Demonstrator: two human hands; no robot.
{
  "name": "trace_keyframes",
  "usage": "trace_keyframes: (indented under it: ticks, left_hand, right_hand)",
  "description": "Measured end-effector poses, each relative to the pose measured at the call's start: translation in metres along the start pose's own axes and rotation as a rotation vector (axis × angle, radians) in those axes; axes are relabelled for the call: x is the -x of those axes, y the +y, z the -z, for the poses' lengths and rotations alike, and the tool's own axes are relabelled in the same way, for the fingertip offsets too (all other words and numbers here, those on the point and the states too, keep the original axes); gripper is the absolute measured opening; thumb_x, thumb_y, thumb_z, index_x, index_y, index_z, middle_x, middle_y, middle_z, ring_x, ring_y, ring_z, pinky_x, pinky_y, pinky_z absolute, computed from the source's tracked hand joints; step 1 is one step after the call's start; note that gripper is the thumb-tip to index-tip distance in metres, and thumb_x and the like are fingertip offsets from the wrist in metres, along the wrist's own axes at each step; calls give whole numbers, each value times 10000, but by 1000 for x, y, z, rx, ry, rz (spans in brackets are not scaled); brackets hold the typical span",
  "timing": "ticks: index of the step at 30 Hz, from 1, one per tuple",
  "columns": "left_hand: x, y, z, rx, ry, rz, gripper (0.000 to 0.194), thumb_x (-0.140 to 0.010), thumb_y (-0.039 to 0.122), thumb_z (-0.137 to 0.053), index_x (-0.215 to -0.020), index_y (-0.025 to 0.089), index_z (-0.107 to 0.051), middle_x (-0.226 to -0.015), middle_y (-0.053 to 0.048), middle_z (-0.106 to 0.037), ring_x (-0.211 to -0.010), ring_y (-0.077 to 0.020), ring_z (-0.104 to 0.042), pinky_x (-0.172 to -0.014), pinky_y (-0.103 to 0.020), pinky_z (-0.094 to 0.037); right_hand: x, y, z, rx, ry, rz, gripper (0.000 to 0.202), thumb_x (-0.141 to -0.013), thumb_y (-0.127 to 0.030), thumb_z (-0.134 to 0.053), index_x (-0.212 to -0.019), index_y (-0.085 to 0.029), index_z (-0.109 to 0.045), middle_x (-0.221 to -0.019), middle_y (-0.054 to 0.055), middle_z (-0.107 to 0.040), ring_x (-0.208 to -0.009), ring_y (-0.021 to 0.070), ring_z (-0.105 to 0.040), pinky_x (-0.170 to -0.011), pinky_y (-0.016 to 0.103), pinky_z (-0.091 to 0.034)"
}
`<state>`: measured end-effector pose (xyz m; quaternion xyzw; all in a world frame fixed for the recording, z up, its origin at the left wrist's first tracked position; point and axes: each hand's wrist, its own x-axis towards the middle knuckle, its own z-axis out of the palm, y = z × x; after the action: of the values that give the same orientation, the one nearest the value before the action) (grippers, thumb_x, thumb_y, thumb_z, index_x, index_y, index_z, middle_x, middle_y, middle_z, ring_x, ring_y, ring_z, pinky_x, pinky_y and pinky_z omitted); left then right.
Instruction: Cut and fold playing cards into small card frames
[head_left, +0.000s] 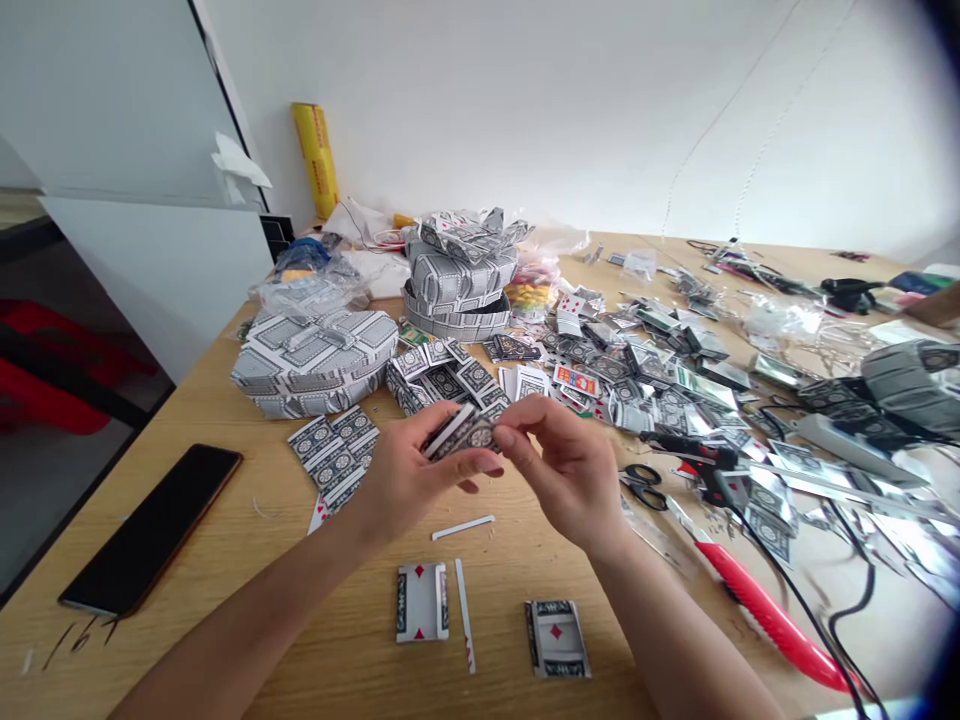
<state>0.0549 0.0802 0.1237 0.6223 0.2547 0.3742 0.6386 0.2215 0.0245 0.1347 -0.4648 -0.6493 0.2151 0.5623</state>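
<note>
Both hands meet over the middle of the table around a small piece of folded playing cards (459, 432) with a black-and-white back pattern. My left hand (420, 462) grips it from the left, thumb along its lower edge. My right hand (561, 462) pinches its right end between thumb and fingers. Below them lie a folded card square (422, 602) showing red diamonds, another folded card square (557, 638), and thin white card strips (463, 612). Just behind the hands stands an open box shape made of cards (442, 378).
A black phone (154, 528) lies at left. Lidded card-built boxes (315, 360) stand behind. On the right are scissors (643, 485), a red-handled cutter (772, 610), a glue gun (697, 458) with its cable, and heaped cards (637, 370). A yellow roll (316, 160) leans on the wall.
</note>
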Motion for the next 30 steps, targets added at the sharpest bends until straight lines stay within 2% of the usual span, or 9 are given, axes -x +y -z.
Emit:
trace_keyframes:
  ticks: [3, 8, 12, 15, 17, 20, 22, 26, 30]
  left_hand:
    - [-4, 0, -1, 62, 56, 120, 332, -756, 404, -783, -975, 180, -672, -844, -34, -764, -763, -196, -749, -598, -227, -613]
    - [-7, -2, 2, 4, 9, 231, 341, -772, 447, -755, -914, 148, -674, -740, -40, -748, -563, -175, -718, -500, -214, -565]
    - [-4, -2, -1, 10, -29, 145, 347, -824, 487, -691, -939, 163, -642, -682, -18, -724, -523, -157, -699, -480, -208, -547]
    - [0, -2, -5, 12, 10, 18, 398, -909, 547, -540, -800, 166, -582, -615, -25, -696, -471, -136, -664, -388, -171, -456]
    - [3, -2, -8, 26, 60, -14, 450, -926, 562, -495, -709, 169, -534, -554, -21, -669, -408, -116, -619, -342, -158, -390]
    - [5, -3, -9, 140, 92, 36, 478, -915, 594, -488, -688, 175, -530, -462, 8, -614, -323, -105, -554, -294, -160, -326]
    - [5, -3, -8, 183, 92, 87, 491, -904, 616, -487, -684, 180, -540, -439, 18, -598, -292, -108, -528, -271, -170, -311]
    - [4, 1, -8, -49, 183, 71, 549, -895, 616, -503, -555, 185, -483, -372, 36, -512, -252, -65, -427, -256, -164, -270]
    - [5, 1, -12, -208, 254, 17, 592, -879, 650, -489, -501, 201, -412, -331, 63, -391, -252, -64, -395, -245, -173, -242]
  right_hand:
    - [-3, 5, 2, -50, 99, -80, 89, -911, -264, -619, -844, -212, -594, -732, -30, -587, -645, 93, -535, -588, 232, -418]
    - [-8, 9, 7, 212, -32, -48, 234, -956, -330, -532, -761, -200, -515, -681, -32, -502, -632, 100, -458, -582, 237, -355]
    - [-5, 10, 0, 343, -1, 30, 342, -988, -319, -448, -673, -207, -378, -593, -51, -406, -533, 85, -364, -502, 240, -266]
    - [1, 8, -10, 152, 31, -14, 352, -1006, -334, -413, -678, -216, -369, -561, -57, -406, -498, 86, -364, -478, 231, -274]
    - [5, 8, -17, -83, -11, -53, 337, -1010, -360, -405, -701, -224, -395, -555, -57, -433, -487, 95, -397, -478, 229, -313]
    - [9, 9, -26, -401, -95, -131, 304, -1001, -425, -403, -772, -231, -450, -572, -50, -461, -483, 119, -428, -500, 255, -377]
    - [9, 10, -28, -455, -95, -174, 315, -986, -447, -431, -759, -228, -446, -587, -47, -450, -495, 119, -411, -509, 259, -375]
    - [9, 8, -23, -259, -30, -256, 370, -963, -420, -494, -675, -216, -384, -612, -53, -364, -553, 100, -338, -515, 232, -312]
    - [10, 4, -25, -82, 2, -296, 416, -984, -490, -413, -676, -212, -375, -623, -47, -352, -573, 101, -318, -511, 231, -286]
